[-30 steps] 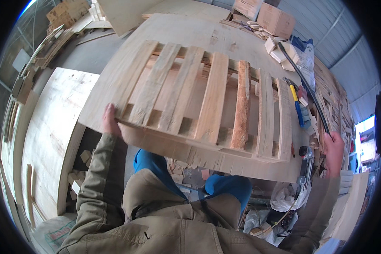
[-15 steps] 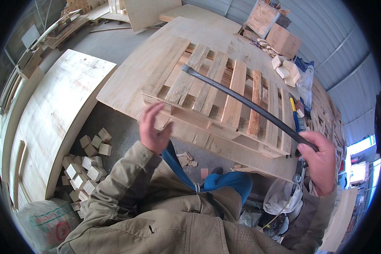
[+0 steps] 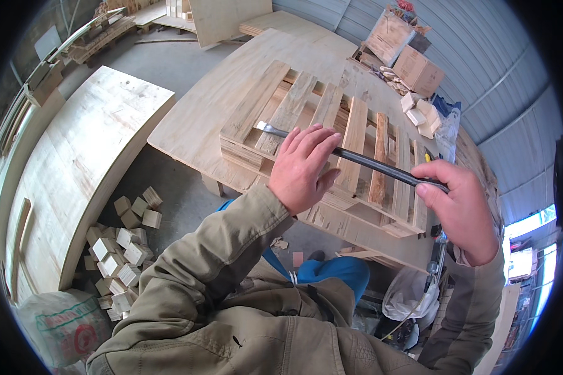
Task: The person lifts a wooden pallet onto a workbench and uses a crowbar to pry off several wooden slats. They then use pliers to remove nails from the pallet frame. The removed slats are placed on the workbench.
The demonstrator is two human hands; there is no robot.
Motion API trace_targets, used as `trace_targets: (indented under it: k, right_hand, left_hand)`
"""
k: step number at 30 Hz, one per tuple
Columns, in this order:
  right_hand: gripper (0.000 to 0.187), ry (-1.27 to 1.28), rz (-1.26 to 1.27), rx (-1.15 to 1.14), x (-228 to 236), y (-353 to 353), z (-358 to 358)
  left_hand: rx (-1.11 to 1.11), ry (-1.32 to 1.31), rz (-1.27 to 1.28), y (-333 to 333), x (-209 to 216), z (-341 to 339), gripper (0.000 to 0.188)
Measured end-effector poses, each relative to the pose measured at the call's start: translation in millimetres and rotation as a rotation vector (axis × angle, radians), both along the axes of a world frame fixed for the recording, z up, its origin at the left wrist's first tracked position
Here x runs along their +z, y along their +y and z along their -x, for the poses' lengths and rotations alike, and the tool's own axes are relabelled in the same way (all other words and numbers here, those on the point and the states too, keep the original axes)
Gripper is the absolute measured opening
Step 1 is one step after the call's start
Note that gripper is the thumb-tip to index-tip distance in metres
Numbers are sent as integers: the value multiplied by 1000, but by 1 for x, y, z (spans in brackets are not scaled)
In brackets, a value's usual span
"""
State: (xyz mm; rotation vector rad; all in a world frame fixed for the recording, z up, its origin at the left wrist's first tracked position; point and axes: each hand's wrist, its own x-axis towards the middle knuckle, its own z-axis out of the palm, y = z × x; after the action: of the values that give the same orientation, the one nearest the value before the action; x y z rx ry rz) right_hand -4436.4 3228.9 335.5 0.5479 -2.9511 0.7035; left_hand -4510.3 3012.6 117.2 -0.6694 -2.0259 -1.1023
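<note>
A long dark pry bar [image 3: 381,166] with a flattened, bright tip lies slantwise above a slatted wooden pallet [image 3: 252,115]. My right hand [image 3: 461,209] is closed round the bar's near right end. Toward the flat tip, my left hand [image 3: 303,170] lies over the bar, its fingers across the top and its thumb on the near side; part of the shaft is hidden beneath it. The bar's tip is over the pallet's left slats; whether it touches them I cannot tell. The pallet rests on a large plywood sheet [image 3: 197,115].
To the left stands a plywood-topped stack [image 3: 100,125], with a heap of small wooden blocks [image 3: 131,253] on the floor beside it. A woven sack [image 3: 65,328] sits at lower left. Beyond the pallet are a cardboard box [image 3: 418,72] and scrap wood. A white plastic bag [image 3: 410,300] hangs at lower right.
My left hand has moved from empty air, right and up, onto the pry bar. The bar's tip has dropped slightly and shifted left; my right hand still holds its end, a little higher.
</note>
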Motion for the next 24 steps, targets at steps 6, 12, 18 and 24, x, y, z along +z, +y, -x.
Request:
trace_targets:
  k: [6,12,18,24]
  right_hand:
    - [19,-139,272,-152,23,-29,11]
    - [19,-46,345,-118,33,-40,27]
    - [21,18,306,-203,37,-46,23]
    - [20,-8,359,-119,29,-45,33]
  left_hand:
    - [-55,21,-98,-5,2,41,30]
    - [-89,76,-194,-8,6,54,18]
    - [-131,75,-214,-6,8,59,17]
    - [-128,62,-209,-8,1,70,16]
